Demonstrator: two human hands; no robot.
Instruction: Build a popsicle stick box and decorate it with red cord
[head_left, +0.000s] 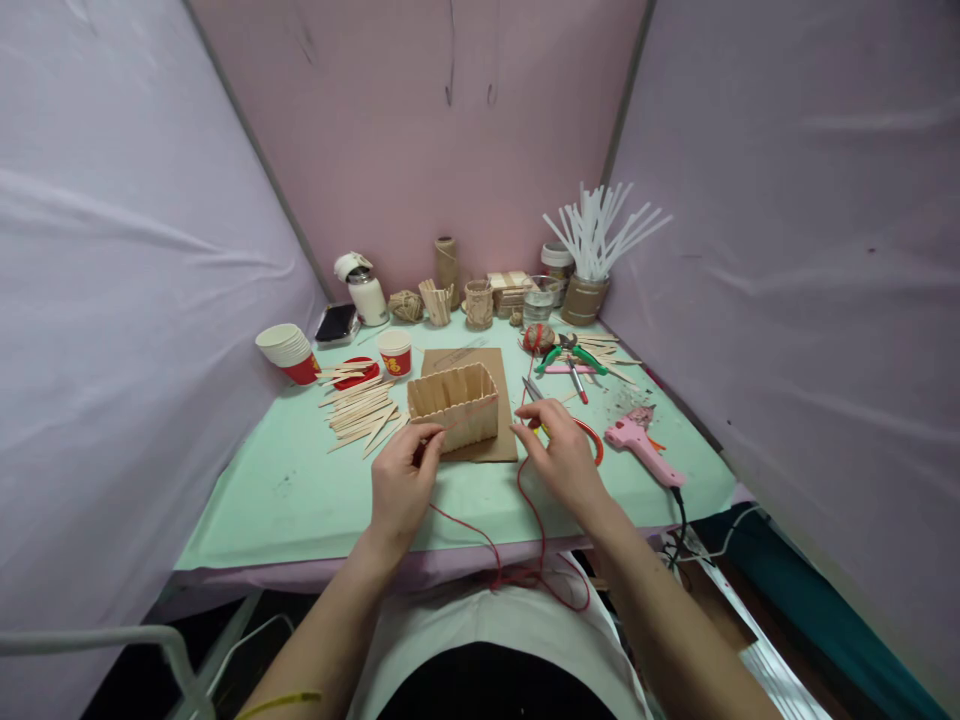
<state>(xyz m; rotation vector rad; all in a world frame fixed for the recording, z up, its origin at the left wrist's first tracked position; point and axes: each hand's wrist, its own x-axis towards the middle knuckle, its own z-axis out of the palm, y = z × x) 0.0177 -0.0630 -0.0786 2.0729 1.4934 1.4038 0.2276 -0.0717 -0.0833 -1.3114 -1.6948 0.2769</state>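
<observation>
A small rectangular box of wooden craft sticks (472,420) stands on a piece of brown cardboard (506,400). Red cord (480,535) loops from the table edge down onto my lap and back up towards my hands. My left hand (401,480), by the box's near left corner, pinches the cord between thumb and forefinger. To the right of the box, my right hand (559,455) is curled in a pinch by the cord; its fingertips partly hide the strand. Scissors with red-orange handles (598,442) lie partly hidden behind my right hand.
Loose craft sticks (360,412) and paper cups (395,355) lie left. Right are a pink glue gun (645,450) with its cable, green-handled pliers (570,355) and a red yarn ball (538,338). A water glass (538,300) and white glue sticks (596,235) stand behind.
</observation>
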